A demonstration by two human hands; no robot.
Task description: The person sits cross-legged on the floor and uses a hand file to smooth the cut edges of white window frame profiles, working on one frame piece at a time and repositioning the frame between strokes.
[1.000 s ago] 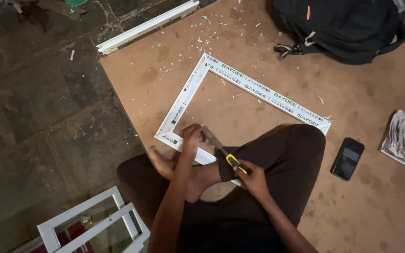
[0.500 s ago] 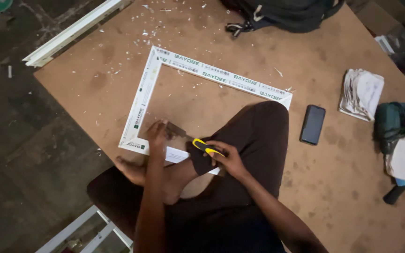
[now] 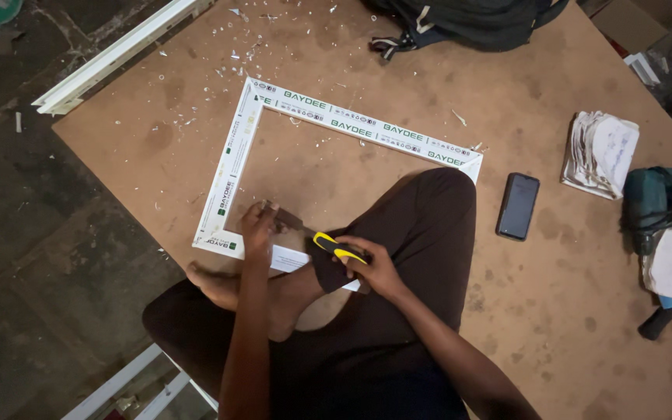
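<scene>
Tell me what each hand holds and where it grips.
The right hand grips a chisel-like tool by its yellow-and-black handle. The left hand holds nothing; it presses down on the white rectangular plastic frame beside the tool's blade.

Glossy white plastic frame (image 3: 235, 163) lies on a matt, rough brown hardboard sheet (image 3: 367, 171).

A white plastic frame (image 3: 316, 124) with green print lies flat on the brown board (image 3: 554, 311); a yellow-and-black-handled chisel (image 3: 324, 243) rests across its near-left corner.

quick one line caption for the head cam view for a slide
Seated on a brown board, right hand works a yellow-handled tool on a white frame, left hand steadying.
</scene>
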